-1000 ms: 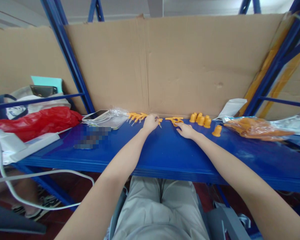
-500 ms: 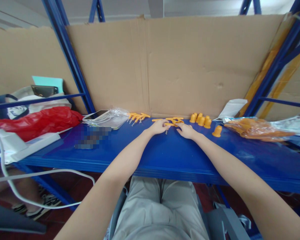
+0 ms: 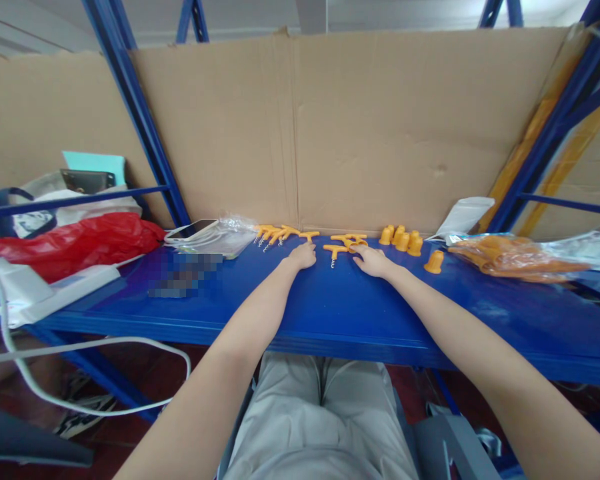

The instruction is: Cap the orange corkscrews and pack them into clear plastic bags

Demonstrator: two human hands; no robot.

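My left hand is closed at the lower part of a yellow T-handled corkscrew; its fingers cover the metal spiral. Another yellow corkscrew lies between my hands, its spiral pointing toward me. My right hand rests on the table with its fingers curled at a yellow piece, whose shape is partly hidden. Just behind that piece lie more yellow handles. To the left, several corkscrews form a row, and several yellow bell-shaped caps stand to the right.
A single cap stands nearer me on the blue table. At right lies a clear bag of orange parts. Phone, plastic bags, red bag and white cable are on the left. Cardboard rises behind.
My left hand has let go of the corkscrew between my hands and moved left. The other corkscrew at that hand has shifted left and back. My right hand has stayed put.
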